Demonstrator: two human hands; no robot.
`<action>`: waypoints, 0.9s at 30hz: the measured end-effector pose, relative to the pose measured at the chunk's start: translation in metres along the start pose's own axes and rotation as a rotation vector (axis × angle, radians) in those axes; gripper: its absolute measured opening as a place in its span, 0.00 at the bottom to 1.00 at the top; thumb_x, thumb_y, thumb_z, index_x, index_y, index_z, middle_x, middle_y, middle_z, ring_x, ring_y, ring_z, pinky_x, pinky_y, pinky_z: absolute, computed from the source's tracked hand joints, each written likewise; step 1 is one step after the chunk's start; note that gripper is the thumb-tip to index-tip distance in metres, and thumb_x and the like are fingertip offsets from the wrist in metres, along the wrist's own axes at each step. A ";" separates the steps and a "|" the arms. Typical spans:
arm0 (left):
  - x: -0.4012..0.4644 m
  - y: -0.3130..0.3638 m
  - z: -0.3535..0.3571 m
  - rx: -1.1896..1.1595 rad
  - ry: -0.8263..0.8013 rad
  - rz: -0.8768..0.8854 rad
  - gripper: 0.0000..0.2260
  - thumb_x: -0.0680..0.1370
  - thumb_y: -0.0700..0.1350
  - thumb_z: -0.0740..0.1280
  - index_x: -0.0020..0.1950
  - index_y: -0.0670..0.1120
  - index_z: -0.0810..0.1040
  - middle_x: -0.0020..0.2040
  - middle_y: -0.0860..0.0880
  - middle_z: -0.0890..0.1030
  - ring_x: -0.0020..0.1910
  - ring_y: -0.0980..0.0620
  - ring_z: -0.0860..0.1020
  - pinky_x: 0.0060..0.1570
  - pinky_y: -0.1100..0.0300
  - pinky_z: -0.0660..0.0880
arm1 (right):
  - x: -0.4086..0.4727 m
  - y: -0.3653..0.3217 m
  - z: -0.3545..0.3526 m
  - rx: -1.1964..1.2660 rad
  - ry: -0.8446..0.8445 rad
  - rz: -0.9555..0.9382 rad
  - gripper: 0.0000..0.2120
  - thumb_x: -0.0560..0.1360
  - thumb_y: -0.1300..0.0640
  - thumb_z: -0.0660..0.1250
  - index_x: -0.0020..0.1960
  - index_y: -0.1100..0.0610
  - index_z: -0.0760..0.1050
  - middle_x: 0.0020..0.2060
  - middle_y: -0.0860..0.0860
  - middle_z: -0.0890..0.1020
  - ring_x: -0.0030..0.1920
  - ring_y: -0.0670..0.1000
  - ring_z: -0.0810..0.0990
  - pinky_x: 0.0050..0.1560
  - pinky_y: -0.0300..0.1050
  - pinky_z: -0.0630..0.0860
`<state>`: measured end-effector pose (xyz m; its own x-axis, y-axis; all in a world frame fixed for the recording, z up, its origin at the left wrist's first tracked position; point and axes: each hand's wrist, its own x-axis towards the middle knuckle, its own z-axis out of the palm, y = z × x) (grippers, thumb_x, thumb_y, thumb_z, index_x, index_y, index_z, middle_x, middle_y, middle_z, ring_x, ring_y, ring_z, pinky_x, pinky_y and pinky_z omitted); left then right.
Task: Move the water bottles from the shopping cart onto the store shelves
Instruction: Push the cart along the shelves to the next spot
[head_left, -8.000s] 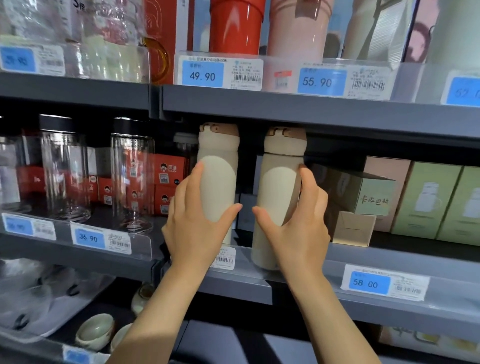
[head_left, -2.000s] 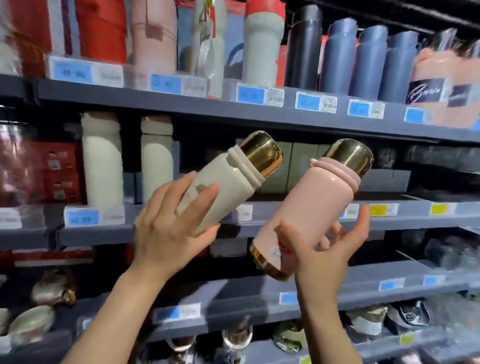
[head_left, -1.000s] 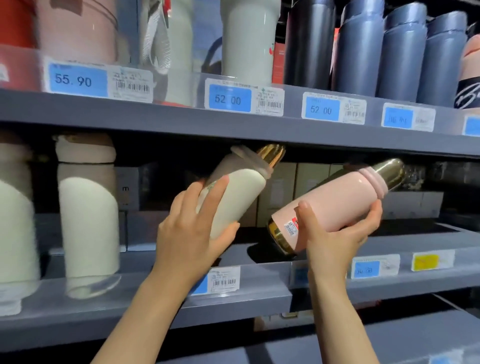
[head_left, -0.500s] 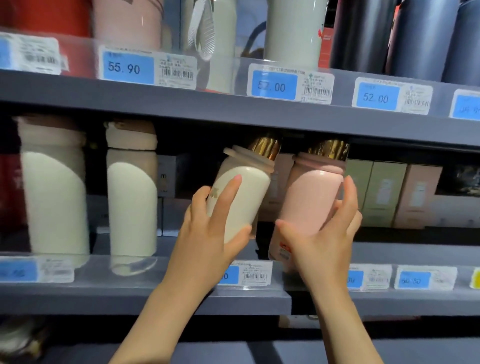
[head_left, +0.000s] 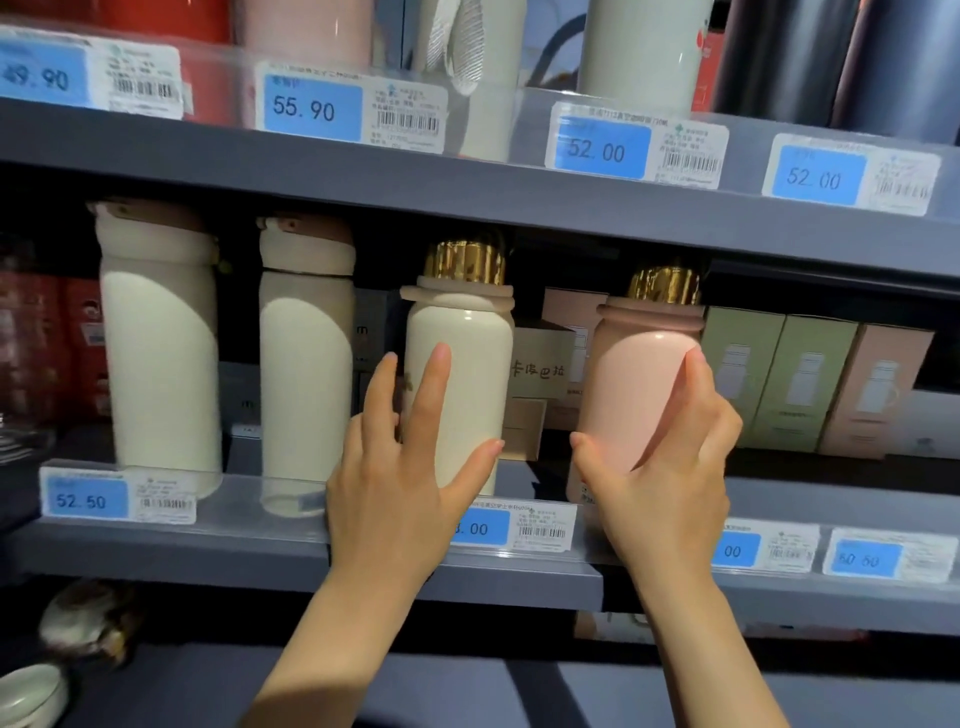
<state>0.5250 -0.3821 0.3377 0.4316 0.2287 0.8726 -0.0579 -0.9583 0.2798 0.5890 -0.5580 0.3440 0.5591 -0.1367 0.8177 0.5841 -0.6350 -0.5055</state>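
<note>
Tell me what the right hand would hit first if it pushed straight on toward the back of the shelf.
The right hand already grips the pink bottle, so that goes first. Behind it stand boxes; the bottle would probably meet those next, though depth is unclear.

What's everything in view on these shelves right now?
cream bottle: 1, cream with gold cap, middle shelf, upright
pink bottle: 1, pink with gold cap, middle shelf, right of the cream one
tall bottles: 2, cream, middle shelf, left
boxes: several, green, pink and beige, behind the bottles
price tags: several, blue and white, along the shelf edges
top-shelf bottles: several, mixed colours
left hand: grips the cream bottle
right hand: grips the pink bottle
</note>
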 end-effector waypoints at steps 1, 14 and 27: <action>-0.001 0.001 0.001 0.000 0.009 0.015 0.32 0.76 0.62 0.59 0.77 0.52 0.57 0.70 0.38 0.69 0.50 0.39 0.79 0.35 0.49 0.79 | -0.001 0.000 0.000 -0.007 0.002 -0.008 0.50 0.66 0.50 0.76 0.75 0.43 0.47 0.64 0.52 0.61 0.57 0.61 0.72 0.44 0.50 0.65; -0.004 0.010 0.001 -0.004 0.014 -0.053 0.37 0.70 0.61 0.69 0.75 0.52 0.62 0.74 0.41 0.66 0.58 0.37 0.76 0.37 0.47 0.78 | -0.002 0.003 0.003 -0.031 0.044 -0.036 0.48 0.66 0.49 0.76 0.75 0.43 0.49 0.65 0.54 0.64 0.58 0.61 0.72 0.43 0.49 0.66; 0.007 -0.011 -0.012 -0.321 -0.128 0.027 0.45 0.71 0.48 0.75 0.71 0.73 0.46 0.71 0.59 0.54 0.58 0.65 0.59 0.55 0.57 0.68 | -0.001 -0.004 -0.001 0.129 -0.025 -0.071 0.47 0.65 0.48 0.77 0.73 0.39 0.49 0.66 0.52 0.65 0.51 0.37 0.62 0.46 0.46 0.67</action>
<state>0.5179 -0.3684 0.3455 0.5342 0.1608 0.8299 -0.3422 -0.8566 0.3863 0.5857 -0.5559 0.3451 0.5273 -0.0744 0.8464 0.6927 -0.5393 -0.4789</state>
